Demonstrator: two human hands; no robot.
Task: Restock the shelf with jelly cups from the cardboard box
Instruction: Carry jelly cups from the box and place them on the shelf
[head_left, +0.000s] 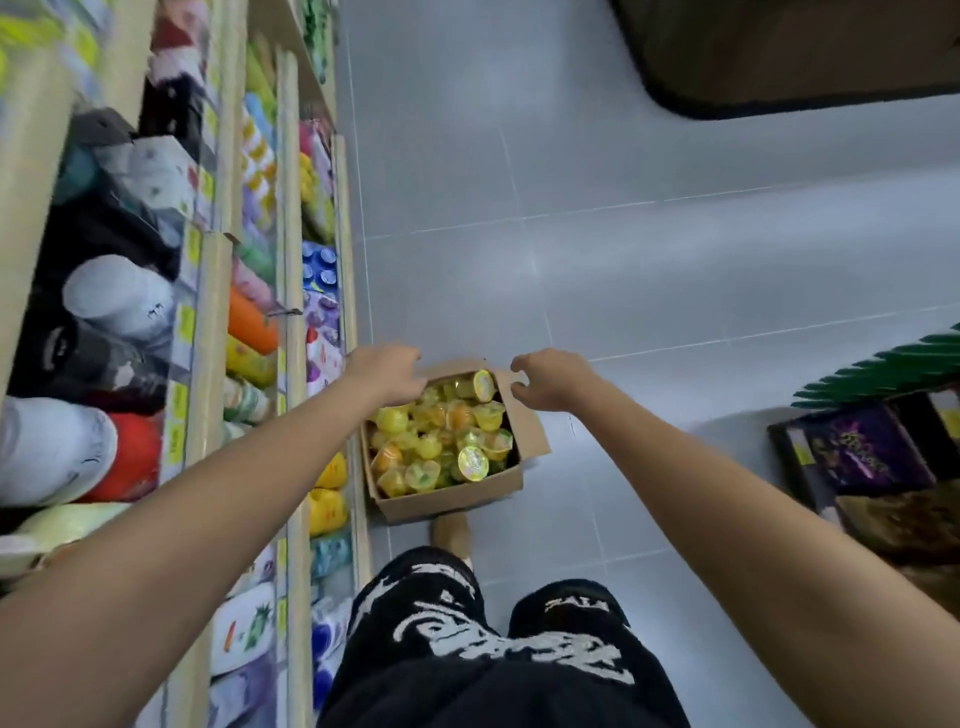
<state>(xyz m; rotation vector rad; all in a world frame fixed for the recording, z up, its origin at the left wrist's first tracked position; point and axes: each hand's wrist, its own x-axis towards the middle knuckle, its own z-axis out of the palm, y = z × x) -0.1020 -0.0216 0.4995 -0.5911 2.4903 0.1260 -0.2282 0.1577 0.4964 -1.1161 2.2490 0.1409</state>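
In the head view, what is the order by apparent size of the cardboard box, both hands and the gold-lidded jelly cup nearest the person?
1. cardboard box
2. left hand and right hand: they look alike, so not ranked apart
3. gold-lidded jelly cup, clearly smallest

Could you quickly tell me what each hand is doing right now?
Left hand: curled at the cardboard box rim, grip unclear.
Right hand: likewise unclear.

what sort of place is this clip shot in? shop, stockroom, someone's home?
Most likely a small shop aisle: tiered pale wooden shelves packed with goods, yellow price tags along their edges, and an open brown cardboard box of yellow jelly cups on the grey tiled floor.
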